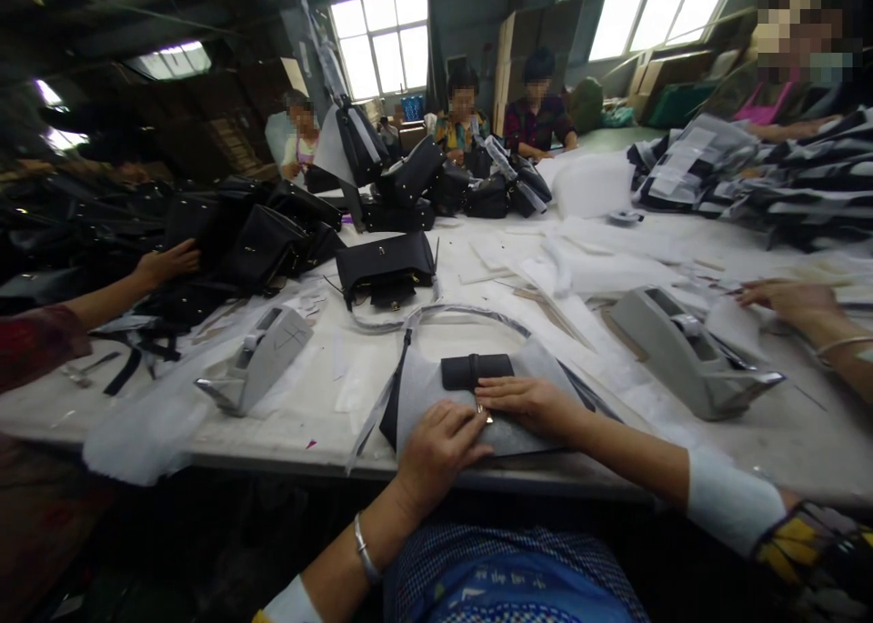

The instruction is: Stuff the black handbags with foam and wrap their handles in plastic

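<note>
On a handbag (424,396), left hand (436,448) and right hand (536,405) rest by its clasp (486,417) — grip unclear — apron lettering (508,576) illegible.

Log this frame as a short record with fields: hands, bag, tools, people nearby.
Left hand: fingertips at a metal clasp
Right hand: fingers at the black flap's lower edge
Bag: grey-covered front, lying on the table, wrapped strap behind
Beyond: a black bag
Tools: grey tape dispenser at left, second dispenser at right
People nearby: co-worker's hand at the black bag pile, left; others across the table
</note>
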